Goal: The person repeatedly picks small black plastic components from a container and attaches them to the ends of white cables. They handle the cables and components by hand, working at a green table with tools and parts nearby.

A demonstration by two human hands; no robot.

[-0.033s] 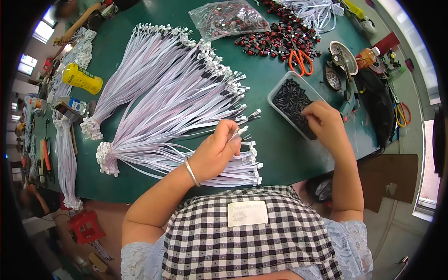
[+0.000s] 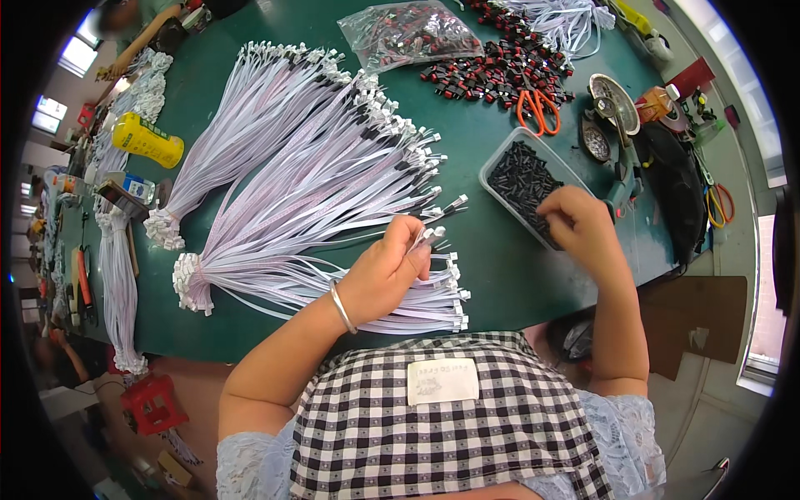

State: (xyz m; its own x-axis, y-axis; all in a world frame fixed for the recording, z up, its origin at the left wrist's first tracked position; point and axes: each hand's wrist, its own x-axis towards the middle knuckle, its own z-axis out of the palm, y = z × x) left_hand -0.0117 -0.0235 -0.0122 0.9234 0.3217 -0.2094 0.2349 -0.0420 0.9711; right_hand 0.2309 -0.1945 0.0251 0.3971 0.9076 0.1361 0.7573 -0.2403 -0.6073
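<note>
My left hand (image 2: 398, 257) is closed on the connector end of a white ribbon cable, pinching it between thumb and fingers. Beneath and beside it fans a large bundle of white ribbon cables (image 2: 292, 200), gathered at the left, with white connectors along its right ends. Some of those ends carry short black sleeves. My right hand (image 2: 581, 223) reaches over the near right edge of a clear plastic container (image 2: 493, 177), its fingers curled together. Many short black tubes (image 2: 523, 177) fill that container. Whatever sits between the right fingertips is too small to make out.
Beyond the container lie orange-handled scissors (image 2: 537, 112), a heap of red-and-black parts (image 2: 492, 73) and a clear bag (image 2: 408, 37) of similar parts. A metal bowl (image 2: 614, 102) stands at right. Left are a yellow bottle (image 2: 147, 140) and a second cable bundle (image 2: 242, 125).
My right hand has shifted very slightly toward me at the container's edge. The left hand keeps its hold on the ribbon cable.
</note>
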